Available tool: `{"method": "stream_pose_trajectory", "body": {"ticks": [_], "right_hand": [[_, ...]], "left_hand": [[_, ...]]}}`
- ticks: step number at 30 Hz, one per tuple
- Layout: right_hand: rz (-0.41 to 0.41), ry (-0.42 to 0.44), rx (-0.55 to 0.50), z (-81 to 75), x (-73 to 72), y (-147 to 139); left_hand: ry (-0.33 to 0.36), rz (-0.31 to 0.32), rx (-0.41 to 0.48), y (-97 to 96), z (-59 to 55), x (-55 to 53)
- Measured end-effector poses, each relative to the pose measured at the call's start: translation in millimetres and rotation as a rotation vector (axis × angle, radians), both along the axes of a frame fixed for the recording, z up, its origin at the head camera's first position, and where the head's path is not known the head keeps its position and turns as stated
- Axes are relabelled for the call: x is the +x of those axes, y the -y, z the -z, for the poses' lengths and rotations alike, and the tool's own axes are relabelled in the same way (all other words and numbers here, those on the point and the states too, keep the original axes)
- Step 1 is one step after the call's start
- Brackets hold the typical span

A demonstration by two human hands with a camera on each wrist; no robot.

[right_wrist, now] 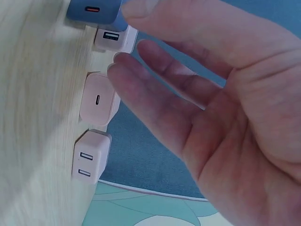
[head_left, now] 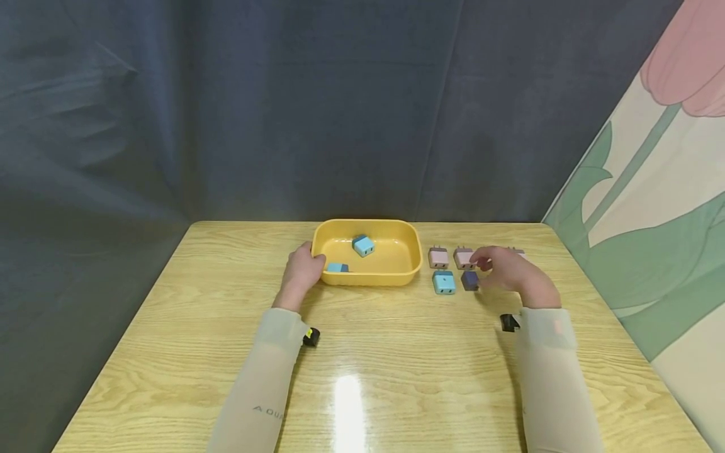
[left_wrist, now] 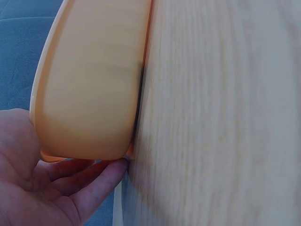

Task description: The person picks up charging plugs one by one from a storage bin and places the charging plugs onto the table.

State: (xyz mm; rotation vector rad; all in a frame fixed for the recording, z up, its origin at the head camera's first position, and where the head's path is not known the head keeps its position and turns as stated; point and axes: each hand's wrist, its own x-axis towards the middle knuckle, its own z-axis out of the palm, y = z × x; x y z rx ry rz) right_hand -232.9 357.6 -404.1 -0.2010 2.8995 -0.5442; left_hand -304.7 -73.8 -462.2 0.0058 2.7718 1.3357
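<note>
My left hand (head_left: 302,270) grips the left end of a yellow plastic tray (head_left: 391,257), thumb over the rim and fingers beneath its outer side in the left wrist view. Two light blue plug chargers (head_left: 364,246) lie inside the tray, one partly hidden by the front wall. Over a group of chargers right of the tray is my right hand (head_left: 506,267), its fingers loosely bent and spread from the thumb. The thumb tip is at the edge of a dark blue charger (right_wrist: 96,10); whether it touches, I cannot tell. Nothing sits between the fingers.
Pink chargers (head_left: 438,257) stand in a row at the back, prongs away from me, one partly behind the right hand. Another light blue charger (head_left: 444,282) lies in front of them. A dark curtain (head_left: 340,113) hangs behind the wooden table (head_left: 408,365); a flowered cloth (head_left: 651,251) borders the right.
</note>
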Motion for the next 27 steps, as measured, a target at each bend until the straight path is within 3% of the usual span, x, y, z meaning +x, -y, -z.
{"method": "stream_pose_trajectory", "body": {"ticks": [14,22,27], "right_hand": [[0.01,0.034,-0.014,-6.2,1.8,2.9],[-0.009,-0.019,0.004,-9.6,2.6,7.7],[0.03,-0.018,0.018,-5.2,-0.3,11.1]], "left_hand": [[-0.01,0.001,-0.005,0.4,1.3,-0.4],[-0.004,0.0,-0.003,-0.3,2.0,-0.5],[0.001,0.003,-0.005,0.5,1.5,-0.2]]}}
